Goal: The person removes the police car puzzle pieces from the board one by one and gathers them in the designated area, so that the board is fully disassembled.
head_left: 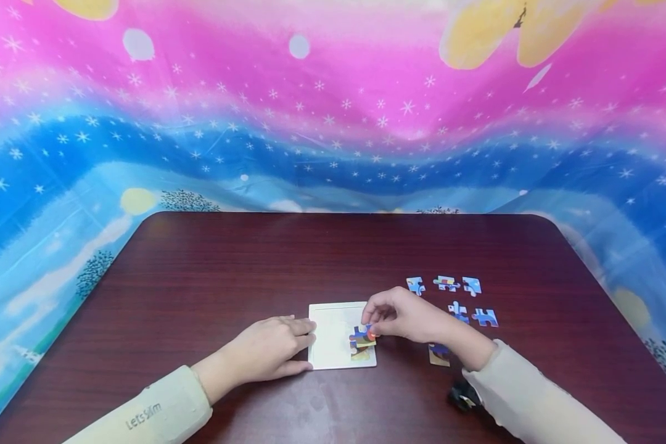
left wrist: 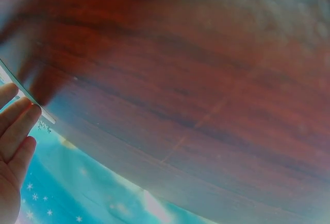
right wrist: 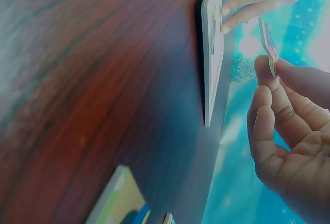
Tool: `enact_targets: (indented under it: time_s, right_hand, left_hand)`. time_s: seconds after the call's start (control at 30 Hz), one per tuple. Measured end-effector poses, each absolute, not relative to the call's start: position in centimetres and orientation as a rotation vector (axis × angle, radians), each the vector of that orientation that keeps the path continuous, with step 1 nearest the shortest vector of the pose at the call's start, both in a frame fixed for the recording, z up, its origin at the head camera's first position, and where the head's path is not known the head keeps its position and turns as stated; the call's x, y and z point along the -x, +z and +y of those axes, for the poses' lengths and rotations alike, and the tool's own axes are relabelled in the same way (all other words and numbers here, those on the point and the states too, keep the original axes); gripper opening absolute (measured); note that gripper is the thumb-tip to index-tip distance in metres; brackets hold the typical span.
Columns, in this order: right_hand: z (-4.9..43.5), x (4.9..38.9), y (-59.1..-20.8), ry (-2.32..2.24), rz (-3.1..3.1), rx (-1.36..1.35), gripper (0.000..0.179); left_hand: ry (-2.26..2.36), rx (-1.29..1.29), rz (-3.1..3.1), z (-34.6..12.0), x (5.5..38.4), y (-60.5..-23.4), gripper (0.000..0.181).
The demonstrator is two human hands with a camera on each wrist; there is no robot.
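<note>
A pale, shallow puzzle tray (head_left: 327, 330) lies on the table, with a yellowish puzzle piece (head_left: 361, 355) in its lower right corner. Above that corner, my right hand (head_left: 413, 314) pinches a colourful jigsaw piece (head_left: 361, 338) between thumb and forefinger. In the right wrist view, the pinched piece (right wrist: 269, 46) appears edge-on, held apart from the tray (right wrist: 208, 80). My left hand (head_left: 266, 348) rests its extended fingers and thumb on the tray's left edge. Those fingers (left wrist: 19, 126) also show at the tray edge in the left wrist view.
Several loose blue puzzle pieces (head_left: 457, 311) lie right of the tray, some farther back (head_left: 446, 283). A yellow-and-blue piece (head_left: 439, 354) sits below my right wrist. Near the right sleeve is a small black object (head_left: 462, 396). A patterned cloth (head_left: 333, 123) hangs behind the table.
</note>
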State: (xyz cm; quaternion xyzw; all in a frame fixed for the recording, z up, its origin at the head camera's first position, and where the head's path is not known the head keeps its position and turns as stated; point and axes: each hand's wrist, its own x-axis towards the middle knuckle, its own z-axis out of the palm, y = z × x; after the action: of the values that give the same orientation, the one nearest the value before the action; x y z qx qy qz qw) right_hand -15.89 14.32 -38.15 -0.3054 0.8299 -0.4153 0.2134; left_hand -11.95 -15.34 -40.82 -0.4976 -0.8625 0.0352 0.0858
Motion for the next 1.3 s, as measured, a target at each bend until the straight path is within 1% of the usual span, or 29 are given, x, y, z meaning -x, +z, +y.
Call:
enact_targets:
  time_s: [0.3,0.53,0.77,1.17,1.3]
  right_hand:
    - [16.8,15.5,-38.1,-1.156,2.35,0.784,0.009]
    - [19.4,15.2,-38.2,-1.14,2.4,0.787,0.009]
    - [21.3,14.9,-37.7,-1.15,2.429,0.709,0.009]
    - [24.0,14.4,-37.0,-1.169,2.532,0.717,0.009]
    - [25.0,14.1,-36.9,-1.184,2.572,0.758,0.01]
  left_hand:
    - [0.104,1.484,-2.572,-15.3,12.0,-40.7,0.04]
    - [0.112,1.483,-2.58,-15.3,12.0,-40.8,0.04]
    - [0.115,1.48,-2.572,-15.3,12.0,-40.6,0.041]
    - [0.106,1.472,-2.576,-15.3,11.9,-40.8,0.04]
    - [0.109,1.476,-2.573,-15.3,11.9,-40.8,0.04]
